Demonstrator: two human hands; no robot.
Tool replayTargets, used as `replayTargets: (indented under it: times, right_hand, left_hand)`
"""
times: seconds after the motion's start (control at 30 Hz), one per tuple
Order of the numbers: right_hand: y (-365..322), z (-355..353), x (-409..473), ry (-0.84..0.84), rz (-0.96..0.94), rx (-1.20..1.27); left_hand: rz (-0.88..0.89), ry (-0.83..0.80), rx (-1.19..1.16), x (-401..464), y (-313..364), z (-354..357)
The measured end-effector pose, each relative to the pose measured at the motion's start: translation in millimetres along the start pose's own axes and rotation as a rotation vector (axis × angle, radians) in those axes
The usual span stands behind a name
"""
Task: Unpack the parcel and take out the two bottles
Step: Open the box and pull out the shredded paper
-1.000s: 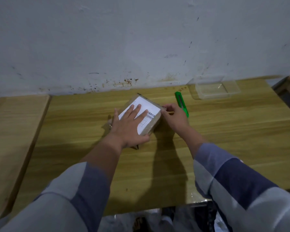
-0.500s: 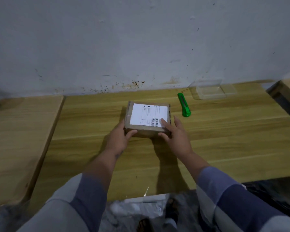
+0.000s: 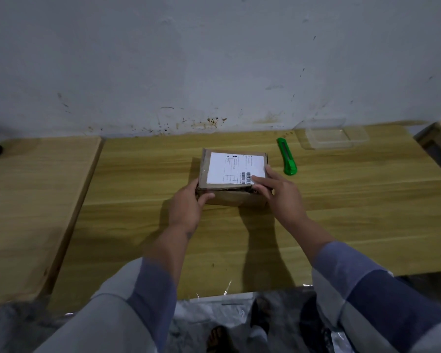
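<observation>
A small brown cardboard parcel (image 3: 229, 197) with a white shipping label on top lies on the wooden table (image 3: 341, 225). My left hand (image 3: 186, 210) grips its near left corner, thumb on the front face. My right hand (image 3: 278, 192) holds the near right corner, fingers on the lid edge by the barcode. The lid's front edge is lifted slightly, and a dark gap shows beneath it. No bottles are visible; the parcel's inside is hidden.
A green utility knife (image 3: 287, 156) lies just right of the parcel. A clear plastic container (image 3: 336, 135) stands at the back right by the wall. Another wooden surface (image 3: 31, 200) adjoins on the left. Plastic bags (image 3: 214, 322) lie on the floor below the table's front edge.
The parcel was turned square to me and both hands shifted from its top and side to its near corners. The lid's front edge has risen slightly.
</observation>
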State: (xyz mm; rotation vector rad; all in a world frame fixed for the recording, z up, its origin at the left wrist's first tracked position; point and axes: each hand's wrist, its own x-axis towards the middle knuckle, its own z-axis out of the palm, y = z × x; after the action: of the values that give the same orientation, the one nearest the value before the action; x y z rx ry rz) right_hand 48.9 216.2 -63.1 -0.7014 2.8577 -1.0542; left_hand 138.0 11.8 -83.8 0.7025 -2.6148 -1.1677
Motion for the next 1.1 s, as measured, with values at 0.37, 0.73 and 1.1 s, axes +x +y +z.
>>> replayTargets:
  times: [0.37, 0.73, 1.1]
  right_hand:
    - [-11, 12, -4, -0.042, -0.227, -0.404]
    - [-27, 23, 12, -0.131, -0.402, -0.323]
    - [-31, 15, 17, -0.060, -0.372, -0.217]
  left_hand:
    - [-0.007, 0.011, -0.017, -3, 0, 2]
    - [-0.034, 0.010, -0.057, -6, 3, 6]
    - [-0.001, -0.026, 0.000, -12, 7, 0]
